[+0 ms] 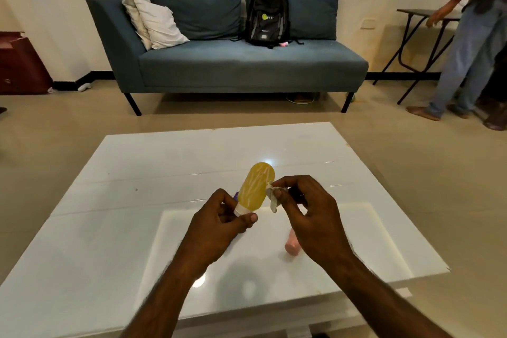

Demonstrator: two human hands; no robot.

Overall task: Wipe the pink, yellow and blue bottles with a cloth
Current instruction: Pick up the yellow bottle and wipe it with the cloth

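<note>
My left hand (pixel 219 223) grips the yellow bottle (pixel 255 186) by its white cap end, holding it cap-down above the white table (pixel 109 200). My right hand (pixel 307 211) pinches a small white cloth (pixel 273 197) against the bottle's right side. A pink bottle (pixel 292 245) lies on the table under my right hand, partly hidden by it. A sliver of something blue-purple (pixel 236 195) shows behind my left hand; most of it is hidden.
A blue sofa (pixel 233 68) with a black backpack (pixel 267 11) and white pillows (pixel 156 22) stands beyond the table. A person (pixel 472 44) stands at the far right beside a dark folding table (pixel 417 14). A dark red cabinet (pixel 19 63) sits at the left wall.
</note>
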